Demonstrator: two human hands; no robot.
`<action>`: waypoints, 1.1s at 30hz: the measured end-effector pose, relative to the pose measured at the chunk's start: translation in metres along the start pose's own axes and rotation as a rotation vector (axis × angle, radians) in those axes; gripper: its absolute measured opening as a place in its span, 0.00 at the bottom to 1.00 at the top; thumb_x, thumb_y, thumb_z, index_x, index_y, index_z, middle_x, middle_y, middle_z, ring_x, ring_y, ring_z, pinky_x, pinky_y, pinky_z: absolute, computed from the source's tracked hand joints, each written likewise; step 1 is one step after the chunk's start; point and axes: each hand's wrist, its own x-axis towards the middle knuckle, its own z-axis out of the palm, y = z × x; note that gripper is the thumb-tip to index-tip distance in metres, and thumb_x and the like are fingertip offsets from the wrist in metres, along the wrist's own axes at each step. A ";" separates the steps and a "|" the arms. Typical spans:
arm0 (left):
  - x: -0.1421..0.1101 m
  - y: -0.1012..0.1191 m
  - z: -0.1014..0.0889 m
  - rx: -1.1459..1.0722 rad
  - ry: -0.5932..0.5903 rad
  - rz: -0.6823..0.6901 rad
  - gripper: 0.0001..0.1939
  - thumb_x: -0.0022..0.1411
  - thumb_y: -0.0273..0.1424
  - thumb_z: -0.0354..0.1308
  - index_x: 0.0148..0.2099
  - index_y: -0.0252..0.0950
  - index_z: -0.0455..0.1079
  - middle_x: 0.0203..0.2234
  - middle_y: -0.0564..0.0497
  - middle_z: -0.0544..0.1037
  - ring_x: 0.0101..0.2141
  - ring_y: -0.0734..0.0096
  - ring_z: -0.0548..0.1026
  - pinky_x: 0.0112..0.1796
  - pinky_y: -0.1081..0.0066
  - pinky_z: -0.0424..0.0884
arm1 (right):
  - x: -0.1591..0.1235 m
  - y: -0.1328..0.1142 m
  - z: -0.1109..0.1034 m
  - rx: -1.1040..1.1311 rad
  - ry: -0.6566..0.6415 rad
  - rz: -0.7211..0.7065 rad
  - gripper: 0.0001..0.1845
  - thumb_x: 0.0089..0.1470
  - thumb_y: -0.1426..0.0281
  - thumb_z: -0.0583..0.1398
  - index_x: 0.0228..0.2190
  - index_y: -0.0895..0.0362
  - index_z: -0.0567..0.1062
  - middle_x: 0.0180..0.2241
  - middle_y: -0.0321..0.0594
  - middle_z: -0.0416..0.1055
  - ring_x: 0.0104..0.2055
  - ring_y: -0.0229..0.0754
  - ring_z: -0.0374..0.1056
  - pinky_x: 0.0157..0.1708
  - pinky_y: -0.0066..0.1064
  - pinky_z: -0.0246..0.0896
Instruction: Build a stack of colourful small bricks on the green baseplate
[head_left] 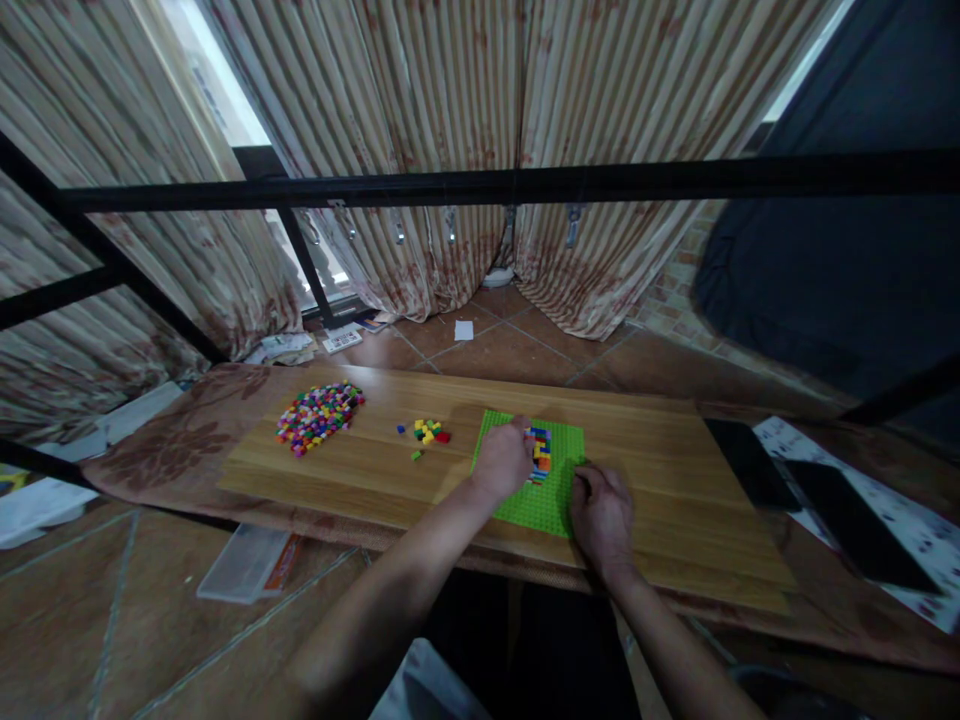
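A bright green building-brick baseplate (532, 513) lies on the wooden board, with a patch of small coloured bricks (541, 452) built up near its middle. My left hand (506, 458) is over the left side of that patch, its fingers closed and pressed down against the bricks. Whatever may be between those fingertips is hidden. At the plate's right edge, my right hand (602, 512) has its fingers curled and the thumb side against the rim, gripping it. To the left lies a small group of loose yellow, green, red and blue bricks (429, 432).
A large heap of mixed small bricks (319, 415) sits on the left of the wooden board (667, 500). Dark flat devices (862, 520) lie at the right. A black metal rail (480, 188) crosses beyond. A clear plastic box (244, 565) is on the tiled floor.
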 end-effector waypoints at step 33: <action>0.012 0.005 -0.011 -0.017 -0.042 -0.180 0.14 0.52 0.30 0.61 0.42 0.32 0.72 0.32 0.45 0.80 0.35 0.64 0.78 0.33 0.73 0.69 | -0.001 -0.004 0.000 0.000 0.006 0.008 0.14 0.56 0.70 0.50 0.37 0.59 0.74 0.40 0.50 0.70 0.45 0.49 0.64 0.47 0.41 0.59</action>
